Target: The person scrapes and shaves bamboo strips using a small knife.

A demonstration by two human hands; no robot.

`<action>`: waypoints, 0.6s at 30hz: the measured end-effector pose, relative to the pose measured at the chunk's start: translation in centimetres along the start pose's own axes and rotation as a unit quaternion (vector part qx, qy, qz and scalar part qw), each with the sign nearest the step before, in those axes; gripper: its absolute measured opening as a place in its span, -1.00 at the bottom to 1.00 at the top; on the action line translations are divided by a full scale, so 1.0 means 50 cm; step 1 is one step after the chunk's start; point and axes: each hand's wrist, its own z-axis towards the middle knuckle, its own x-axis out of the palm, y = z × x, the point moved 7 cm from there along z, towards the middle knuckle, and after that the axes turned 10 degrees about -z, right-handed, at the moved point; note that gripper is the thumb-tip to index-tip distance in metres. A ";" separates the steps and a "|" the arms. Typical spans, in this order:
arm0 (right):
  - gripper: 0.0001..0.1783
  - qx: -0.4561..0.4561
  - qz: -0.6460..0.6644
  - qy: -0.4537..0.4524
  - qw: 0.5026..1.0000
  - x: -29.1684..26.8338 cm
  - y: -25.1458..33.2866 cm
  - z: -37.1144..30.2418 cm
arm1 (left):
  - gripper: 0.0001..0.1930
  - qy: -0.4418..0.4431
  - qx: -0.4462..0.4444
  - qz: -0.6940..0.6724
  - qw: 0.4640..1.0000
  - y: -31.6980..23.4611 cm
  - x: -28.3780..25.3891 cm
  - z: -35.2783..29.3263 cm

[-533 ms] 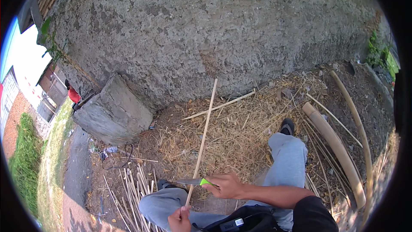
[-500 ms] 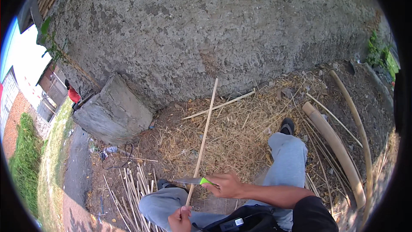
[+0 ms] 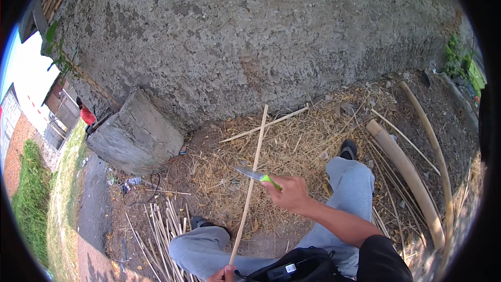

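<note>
A long, pale bamboo strip [image 3: 249, 198] slants away from my lap toward the wall. My left hand [image 3: 223, 273], partly cut off by the lower edge, pinches its near end. In my right hand [image 3: 288, 193] is a knife [image 3: 252, 173] with a bright green handle, the fingers closed round it. The blade points left and lies across the strip around its middle, seemingly against it.
Bamboo shavings [image 3: 282, 149] cover the ground up to a rough grey wall [image 3: 292, 36]. Several cut strips [image 3: 166, 230] lie by my left leg. A thick bamboo piece [image 3: 404, 175] rests to the right. A concrete block [image 3: 138, 133] stands at left, with a person in red [image 3: 87, 116] beyond.
My right hand has moved the knife away from me along the strip, from near my left hand to about its middle. My left hand has drawn lower with the strip's near end.
</note>
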 end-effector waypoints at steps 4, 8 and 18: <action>-0.75 0.013 0.019 -0.051 0.998 -0.029 -0.024 0.025 | -0.60 -0.010 -0.022 0.021 1.000 0.089 -0.038 -0.022; -0.72 0.072 -0.024 -0.056 0.996 -0.039 -0.071 0.056 | -0.63 -0.008 0.030 0.081 0.996 0.081 -0.086 -0.039; -0.55 0.549 0.430 -0.011 0.717 0.057 -0.426 0.042 | -0.73 -0.094 0.184 0.201 0.958 0.042 -0.198 -0.068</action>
